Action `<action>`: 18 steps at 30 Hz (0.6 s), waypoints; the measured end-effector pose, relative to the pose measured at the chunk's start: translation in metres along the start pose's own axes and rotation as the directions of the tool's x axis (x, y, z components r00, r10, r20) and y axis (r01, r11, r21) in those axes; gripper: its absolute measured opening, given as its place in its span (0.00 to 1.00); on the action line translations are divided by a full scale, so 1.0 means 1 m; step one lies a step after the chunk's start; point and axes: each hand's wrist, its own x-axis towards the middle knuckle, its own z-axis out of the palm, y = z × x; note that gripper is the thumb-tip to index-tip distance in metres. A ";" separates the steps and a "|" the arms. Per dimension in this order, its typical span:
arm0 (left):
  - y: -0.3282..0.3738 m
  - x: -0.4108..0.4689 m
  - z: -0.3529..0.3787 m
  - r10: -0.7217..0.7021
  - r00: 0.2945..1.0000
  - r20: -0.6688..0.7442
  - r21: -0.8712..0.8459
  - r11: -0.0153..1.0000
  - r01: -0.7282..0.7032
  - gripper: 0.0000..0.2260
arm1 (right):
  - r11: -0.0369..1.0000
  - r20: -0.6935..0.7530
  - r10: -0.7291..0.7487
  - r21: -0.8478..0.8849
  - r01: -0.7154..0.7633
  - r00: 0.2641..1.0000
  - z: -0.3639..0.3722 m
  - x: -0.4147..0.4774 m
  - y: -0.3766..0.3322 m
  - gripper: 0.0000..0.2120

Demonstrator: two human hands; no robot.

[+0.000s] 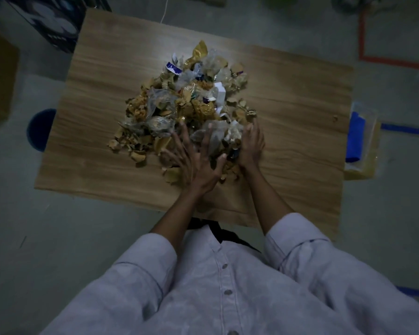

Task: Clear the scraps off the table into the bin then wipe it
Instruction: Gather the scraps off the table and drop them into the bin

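The scraps (pixel 179 110) lie heaped in one loose pile in the middle of the wooden surface (pixel 300 97). They are a mix of tan, torn, shell-like bits, crumpled clear plastic, gold foil and a few white and blue paper pieces. The pile is roughly triangular. It is broad on the side nearest the person and narrows toward the far edge, where a strip of gold foil (pixel 200 50) forms the tip, so its long axis runs from near to far. One stray crumb (pixel 335 118) sits well apart to the right.

The left hand (pixel 196 163) rests on the near edge of the pile, palm down and fingers spread wide. The right hand (pixel 250 146) stands against the pile's right flank, its fingers straight and pressed together.

A dark blue round bin (pixel 40 129) stands on the floor, half hidden beneath the left edge of the surface. A blue bundle (pixel 354 136) in a clear wrapper lies at the right edge.
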 end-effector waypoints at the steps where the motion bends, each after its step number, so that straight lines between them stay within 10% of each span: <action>1: 0.002 0.005 -0.002 0.016 1.000 0.016 0.040 0.999 -0.017 0.36 | 0.999 0.048 -0.037 0.004 0.037 0.998 0.005 -0.002 -0.001 0.34; 6: 0.002 0.011 0.000 -0.027 0.987 0.157 0.129 0.992 0.007 0.32 | 0.980 0.151 -0.148 0.152 0.125 0.977 0.019 -0.027 -0.024 0.36; 18: -0.016 -0.008 -0.037 -0.022 1.000 0.011 0.054 0.998 0.021 0.32 | 0.914 0.079 -0.405 -0.003 0.406 0.911 0.011 -0.066 -0.072 0.32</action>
